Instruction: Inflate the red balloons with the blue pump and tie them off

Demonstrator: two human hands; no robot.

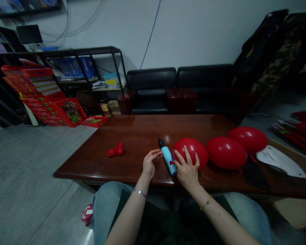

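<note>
A light blue hand pump [169, 161] with a black nozzle lies on the brown table [153, 126], between my hands. My left hand [150, 165] is beside the pump's left side, its fingers bent and their tips near the barrel; whether they pinch anything is too small to tell. My right hand [188, 172] rests with spread fingers on an inflated red balloon [200, 151], touching its near side. Two more inflated red balloons, one [226, 153] close by and one [248, 139] behind it, lie to the right. Uninflated red balloons [116, 150] lie at the left.
At the table's right are a white sheet [280, 161] and a dark flat object [256, 174]. Black armchairs [151, 83] stand behind the table. Red boxes [46, 98] are stacked at the left beside a shelf [99, 51].
</note>
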